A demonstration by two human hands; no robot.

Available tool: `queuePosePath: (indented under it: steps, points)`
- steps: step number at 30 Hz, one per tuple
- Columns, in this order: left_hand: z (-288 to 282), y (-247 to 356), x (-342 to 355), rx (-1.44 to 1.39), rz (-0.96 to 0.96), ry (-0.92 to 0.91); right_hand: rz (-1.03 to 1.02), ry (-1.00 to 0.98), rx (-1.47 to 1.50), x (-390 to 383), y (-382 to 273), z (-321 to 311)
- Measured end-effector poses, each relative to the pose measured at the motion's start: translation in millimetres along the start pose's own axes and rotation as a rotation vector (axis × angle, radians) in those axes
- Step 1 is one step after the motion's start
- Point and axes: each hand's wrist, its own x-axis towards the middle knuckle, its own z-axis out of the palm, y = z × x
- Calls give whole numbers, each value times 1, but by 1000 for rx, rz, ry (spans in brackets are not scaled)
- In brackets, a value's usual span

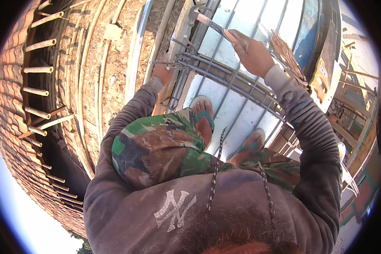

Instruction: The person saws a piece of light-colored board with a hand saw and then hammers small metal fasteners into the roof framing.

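White cracked emblem point(176, 211) on brown sweatshirt point(245, 192); right fingers point(240, 38) around hammer point(216, 27).

Open air lies over the pale panels point(208, 45) between the right hand point(253, 57) and the left hand point(162, 73), crossed at the top by the hammer point(216, 27); below, the steel bars point(232, 79) leave only slots between them. Bar ends point(165, 62) jut across the left hand; room beneath its fingers is hard to judge; a twig broom point(285, 53) stands just beyond the right.
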Motion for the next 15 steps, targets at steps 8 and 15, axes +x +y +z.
queuePosePath:
  steps: [8, 15]
  points:
    - [-2, -4, -11, -10, 11, 92, -102, 131, -28, 1, -19, -10]
    - [-57, 34, -10, -137, 79, 68, 354, 18, 87, -77, 91, -7]
